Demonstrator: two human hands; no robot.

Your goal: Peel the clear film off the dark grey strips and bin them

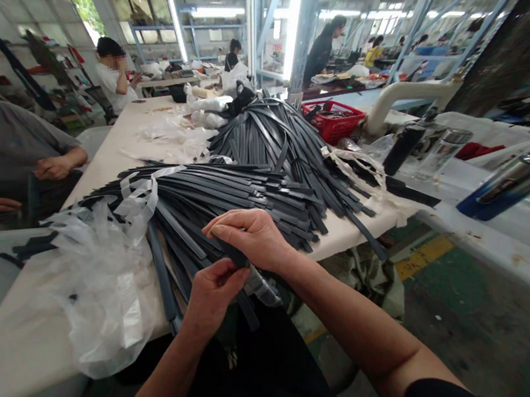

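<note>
My left hand (pixel 215 293) and my right hand (pixel 255 238) are close together at the table's front edge. Both are closed, pinching a dark strap (pixel 237 254) between thumb and fingers. Much of that strap is hidden by the fingers. Just below my hands is a piece of clear plastic (pixel 262 288); whether it touches them I cannot tell. Behind them a large bundle of flat dark straps (pixel 223 188) fans out across the table, some ends hanging over the edge. A second bundle (pixel 267 128) is heaped farther back.
The pale table (pixel 28 313) carries a crumpled white plastic bag (pixel 105 295) on the left. A red basket (pixel 333 118) stands at the back right. On the right, a blue-silver flask (pixel 516 181) lies tilted by a white surface. A co-worker (pixel 13 150) sits at the left.
</note>
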